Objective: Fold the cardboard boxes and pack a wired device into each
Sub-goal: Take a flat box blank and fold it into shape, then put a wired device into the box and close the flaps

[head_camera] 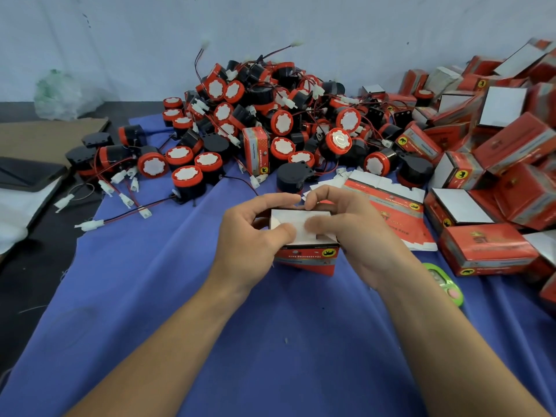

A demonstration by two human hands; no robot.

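A small red cardboard box (305, 260) with a white top flap stands on the blue cloth (150, 296) in the middle. My left hand (249, 236) grips its left side, thumb lying on the white flap. My right hand (349, 233) grips the right side, its thumb also pressed on the flap and fingers curled over the far edge. What the box holds is hidden. Behind it rises a big pile of wired devices (270, 115), black with red caps, white centres and red-black wires. A flat unfolded box blank (388, 200) lies just right of my hands.
Several folded red boxes (487, 251) are heaped at the right. One red box (256, 150) stands upright in the device pile. A green object (445, 284) lies near my right wrist. Brown cardboard (45, 136) and a plastic bag (63, 94) sit at the left.
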